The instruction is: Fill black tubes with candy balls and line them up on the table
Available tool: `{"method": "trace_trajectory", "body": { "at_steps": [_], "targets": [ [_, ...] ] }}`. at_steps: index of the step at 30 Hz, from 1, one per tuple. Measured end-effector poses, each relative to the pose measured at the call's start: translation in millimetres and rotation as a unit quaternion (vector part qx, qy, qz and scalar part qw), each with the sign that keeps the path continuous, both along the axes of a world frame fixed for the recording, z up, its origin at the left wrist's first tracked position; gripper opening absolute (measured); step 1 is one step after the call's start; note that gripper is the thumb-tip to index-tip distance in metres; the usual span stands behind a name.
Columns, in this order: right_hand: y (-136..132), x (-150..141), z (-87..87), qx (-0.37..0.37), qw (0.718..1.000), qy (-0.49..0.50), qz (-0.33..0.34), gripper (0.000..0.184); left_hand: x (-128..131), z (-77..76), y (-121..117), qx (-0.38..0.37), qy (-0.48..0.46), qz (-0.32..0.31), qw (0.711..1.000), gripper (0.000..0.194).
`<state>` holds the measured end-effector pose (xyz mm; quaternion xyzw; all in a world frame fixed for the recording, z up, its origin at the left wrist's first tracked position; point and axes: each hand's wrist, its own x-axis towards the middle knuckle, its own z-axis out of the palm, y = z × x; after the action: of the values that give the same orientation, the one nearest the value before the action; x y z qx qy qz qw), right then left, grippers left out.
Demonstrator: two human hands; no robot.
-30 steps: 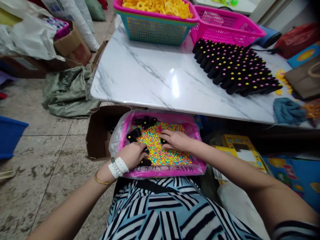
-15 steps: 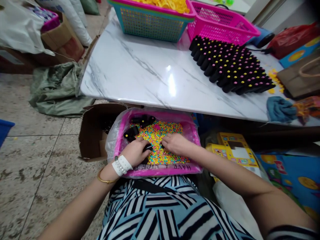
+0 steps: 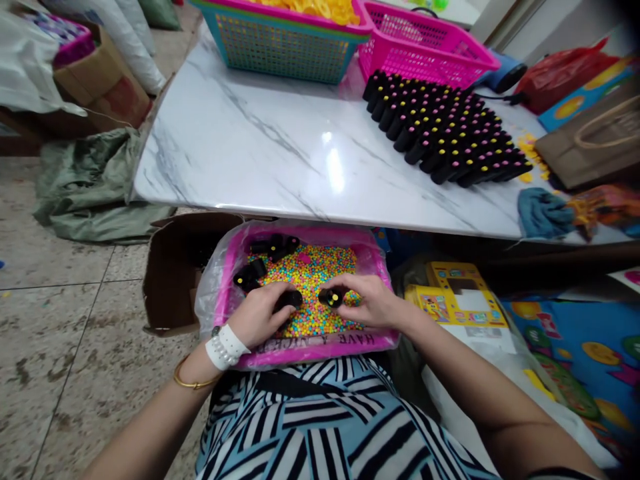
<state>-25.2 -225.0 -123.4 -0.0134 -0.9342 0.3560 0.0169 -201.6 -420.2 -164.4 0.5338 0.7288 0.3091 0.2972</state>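
A pink basket (image 3: pixel 226 288) lined with clear plastic sits on my lap, filled with small multicoloured beads (image 3: pixel 313 320). Over its left half, my left hand (image 3: pixel 257 313) is closed around a black tube (image 3: pixel 290 299). My right hand (image 3: pixel 367 300) pinches another black piece (image 3: pixel 331 298), whose end shows a yellow dot; its full shape is partly hidden by the fingers. Several loose black tubes (image 3: pixel 274 247) lie on the beads along the basket's back left, a few with yellow or pink dots in their ends.
Ahead is a marble-patterned table (image 3: pixel 240 160). On it stand rows of black tubes (image 3: pixel 445 130) with yellow and pink dots, a teal basket (image 3: pixel 285 50) of yellow parts and a pink basket (image 3: pixel 425 43). An open cardboard box (image 3: pixel 170 273) is at the left.
My right hand has lifted out of the beads with the black piece, its yellow-dotted end now showing. My left hand keeps its tube. The view has shifted slightly.
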Motion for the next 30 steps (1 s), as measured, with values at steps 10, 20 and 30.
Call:
{"method": "trace_trajectory", "body": {
  "at_steps": [10, 20, 30],
  "targets": [
    [51.6, -12.6, 85.3, 0.220, 0.898, 0.191, -0.329, 0.023, -2.0, 0.0, -3.1, 0.030, 0.005, 0.026, 0.999, 0.030],
    [66.9, -20.2, 68.0, 0.296, 0.829, 0.197, -0.432, 0.032, -0.4, 12.2, 1.0, 0.048, -0.298, 0.153, 0.941, 0.040],
    [-38.0, -18.9, 2.5, 0.176, 0.981, 0.056, 0.062, 0.036, 18.0, 18.2, 7.5, -0.004, -0.362, 0.112, 0.925, 0.036]
  ]
}}
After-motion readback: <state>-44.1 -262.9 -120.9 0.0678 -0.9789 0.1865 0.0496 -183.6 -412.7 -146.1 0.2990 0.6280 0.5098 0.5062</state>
